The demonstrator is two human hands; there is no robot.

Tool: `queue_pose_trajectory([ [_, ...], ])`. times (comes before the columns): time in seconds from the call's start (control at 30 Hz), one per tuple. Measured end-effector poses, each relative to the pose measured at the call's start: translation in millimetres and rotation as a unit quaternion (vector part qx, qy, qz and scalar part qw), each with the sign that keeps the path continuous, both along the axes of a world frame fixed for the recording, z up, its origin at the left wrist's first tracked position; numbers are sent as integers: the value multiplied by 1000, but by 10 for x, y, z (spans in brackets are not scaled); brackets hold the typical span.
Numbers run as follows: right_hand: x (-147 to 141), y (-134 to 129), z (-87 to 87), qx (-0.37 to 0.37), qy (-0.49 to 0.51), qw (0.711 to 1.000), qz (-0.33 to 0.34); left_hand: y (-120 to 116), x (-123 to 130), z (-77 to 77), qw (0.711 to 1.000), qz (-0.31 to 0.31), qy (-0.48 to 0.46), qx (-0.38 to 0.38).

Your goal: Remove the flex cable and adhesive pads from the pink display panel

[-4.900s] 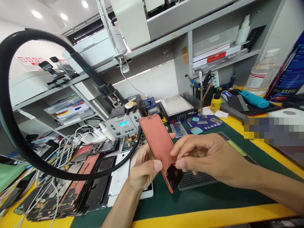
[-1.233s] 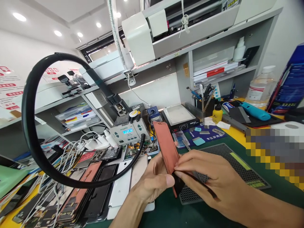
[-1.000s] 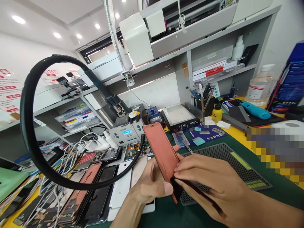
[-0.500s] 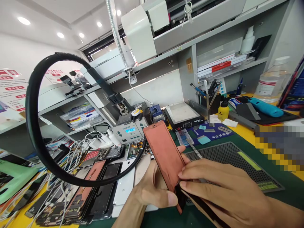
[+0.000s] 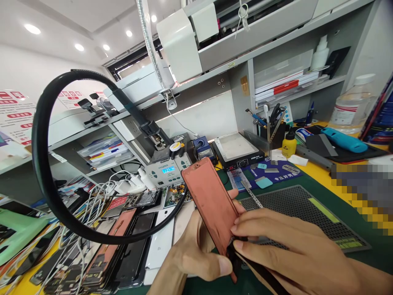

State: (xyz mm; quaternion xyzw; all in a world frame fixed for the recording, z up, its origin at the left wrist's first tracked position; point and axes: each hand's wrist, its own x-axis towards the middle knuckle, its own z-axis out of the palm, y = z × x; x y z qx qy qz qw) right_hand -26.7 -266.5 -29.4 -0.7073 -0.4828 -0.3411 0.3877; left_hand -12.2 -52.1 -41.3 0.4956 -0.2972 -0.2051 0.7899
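A phone frame with a copper-red face (image 5: 211,200) is held tilted in front of me, its upper end pointing away to the left. My left hand (image 5: 196,250) is wrapped round its lower part, thumb across the near edge and fingertips showing beyond the far side. My right hand (image 5: 294,246) is closed on a dark strip (image 5: 264,274), with fingertips against the frame's lower right edge. Dark material at the frame's lower end is partly hidden by the fingers.
Phone parts (image 5: 107,246) lie in rows at the left under a looping black hose (image 5: 39,164). Behind stand a station with a blue display (image 5: 167,170) and a flat heating plate (image 5: 236,147). A perforated mat (image 5: 294,200) and yellow bottle (image 5: 289,145) are at the right.
The copper-red frame has shifted slightly left and down in both hands. The station's display shows a different reading.
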Motion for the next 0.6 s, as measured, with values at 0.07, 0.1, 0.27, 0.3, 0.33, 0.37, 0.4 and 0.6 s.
queue_pose_trajectory([
  [0.07, -3, -15, 5, -4, -4, 1000, -3, 3, -5, -7, 1000, -6, 1, -5],
  [0.1, -4, -22, 9, -9, -6, 1000, -5, 4, -6, -9, 1000, -8, 0, -7],
  [0.27, 7, -39, 15, -21, -33, 999, -11, 18, -6, -24, 1000, -2, -7, 7],
  [0.3, 10, -37, 11, -21, -36, 999, -12, 24, -5, -30, 1000, 1, -11, 14],
  [0.33, 11, -35, 8, -21, -39, 999, -13, 29, -2, -35, 1000, 4, -18, 21],
  [0.37, 12, -32, 6, -24, -37, 999, -15, 32, 0, -39, 999, 7, -26, 27],
  [0.4, 11, -28, 6, -25, -36, 999, -17, 32, 3, -41, 999, 11, -35, 32],
  [0.6, 5, -18, -11, -44, -34, 998, -26, 29, -48, -25, 994, 56, -64, 65],
])
